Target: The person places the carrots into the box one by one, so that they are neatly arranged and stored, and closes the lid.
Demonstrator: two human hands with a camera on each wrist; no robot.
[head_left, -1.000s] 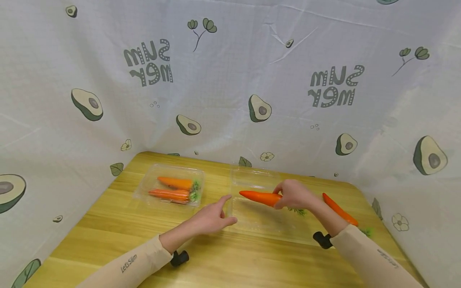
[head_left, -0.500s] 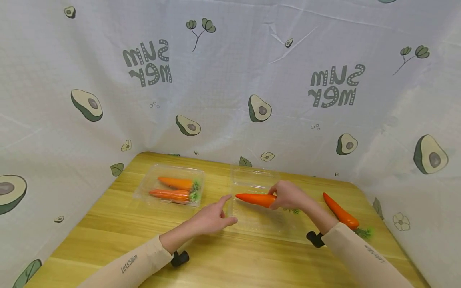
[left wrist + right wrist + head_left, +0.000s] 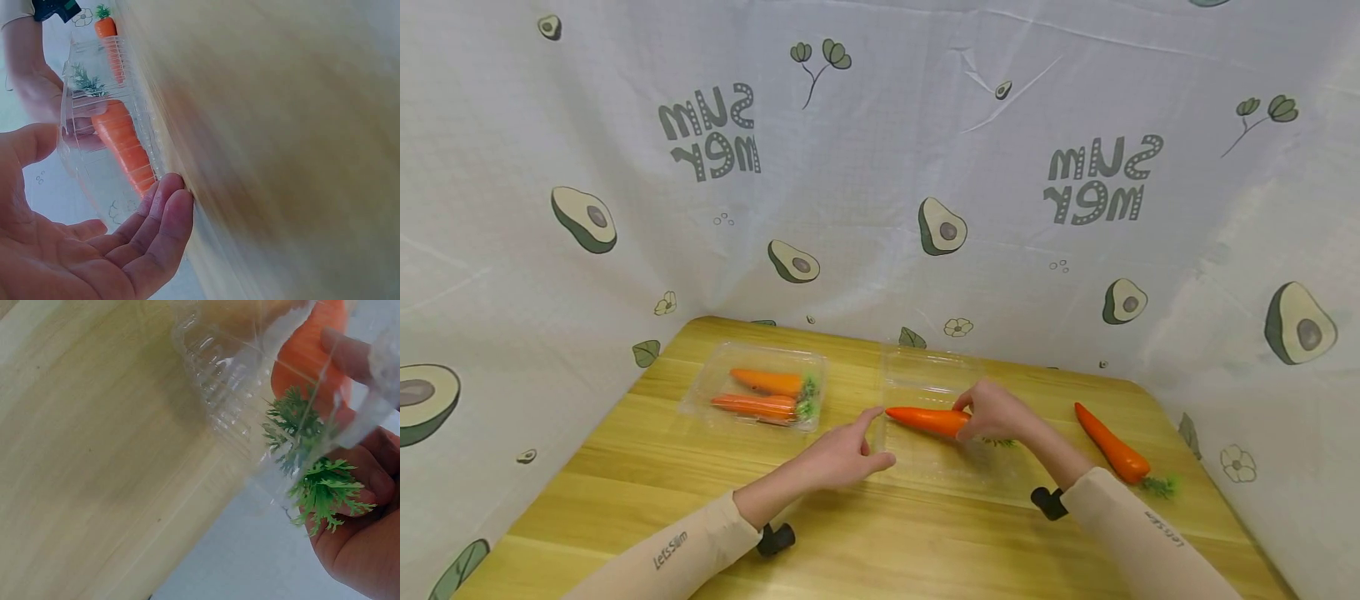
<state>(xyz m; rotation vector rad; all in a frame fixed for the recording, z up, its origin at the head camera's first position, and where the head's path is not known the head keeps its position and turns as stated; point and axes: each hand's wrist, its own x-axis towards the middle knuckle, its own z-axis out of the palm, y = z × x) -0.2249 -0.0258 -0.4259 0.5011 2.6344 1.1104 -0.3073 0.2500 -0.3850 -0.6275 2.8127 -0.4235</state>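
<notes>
My right hand (image 3: 996, 412) pinches an orange carrot (image 3: 925, 420) near its leafy end, with thumb and fingers round it. The carrot lies low inside a clear plastic container (image 3: 936, 471) whose lid stands open at the back. Its tip points left, and green leaves (image 3: 328, 494) stick out by my right palm in the right wrist view. At the container's left side is my left hand (image 3: 838, 456), with fingers extended and thumb apart. In the left wrist view its fingertips (image 3: 178, 203) meet the container's edge; firm contact cannot be made out.
On the left of the wooden table (image 3: 647, 492) a closed clear container (image 3: 700, 400) holds several carrots with green tops. Another carrot (image 3: 1111, 443) lies loose at the right, beyond my right forearm. A printed white curtain (image 3: 865, 167) surrounds the table's back and sides.
My right hand has moved left and slightly down with the carrot, which now sits lower in the open container. The left hand has stayed in place.
</notes>
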